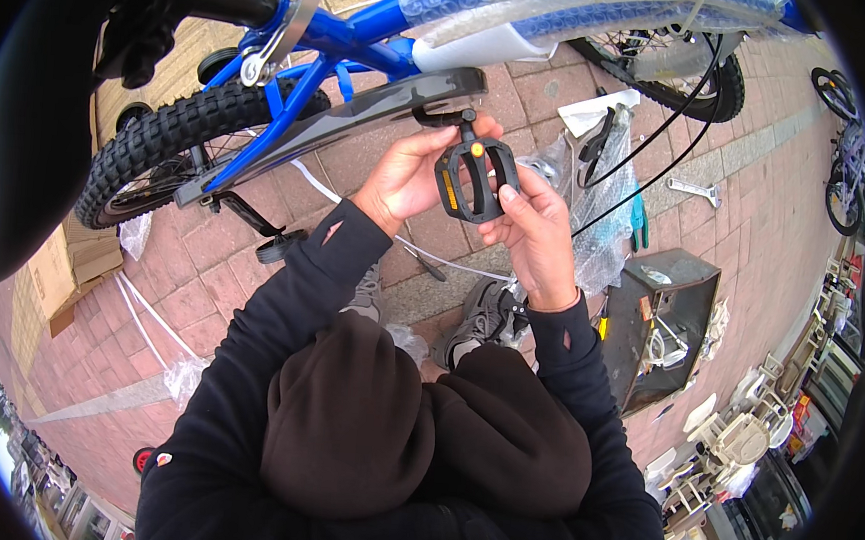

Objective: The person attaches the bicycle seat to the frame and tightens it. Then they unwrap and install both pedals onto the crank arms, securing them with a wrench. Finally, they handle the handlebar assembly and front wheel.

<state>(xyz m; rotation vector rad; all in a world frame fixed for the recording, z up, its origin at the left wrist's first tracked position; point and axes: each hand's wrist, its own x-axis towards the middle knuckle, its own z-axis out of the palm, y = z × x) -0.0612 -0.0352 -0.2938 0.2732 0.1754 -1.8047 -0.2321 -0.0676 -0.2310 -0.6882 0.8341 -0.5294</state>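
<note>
Between my two hands is a black bicycle pedal (451, 183) with yellow-orange reflectors, its axle end at the black crank arm (441, 118). My left hand (411, 176) grips the pedal's left side near the axle; some of its fingers are hidden behind. On the other side my right hand (537, 235) pinches the pedal's outer edge between thumb and fingers. Whether the axle is seated in the crank cannot be made out. Just beyond is the blue bicycle frame (374, 23) with a dark chain guard (363, 115). Another pedal (280, 247) hangs lower left.
The knobby rear tyre (177, 122) stands at left, beside a cardboard box (77, 260). Clear plastic wrap (603, 237), a teal glove (639, 224) and an adjustable wrench (694, 190) lie on the brick paving at right. A metal toolbox (639, 335) sits near my right forearm.
</note>
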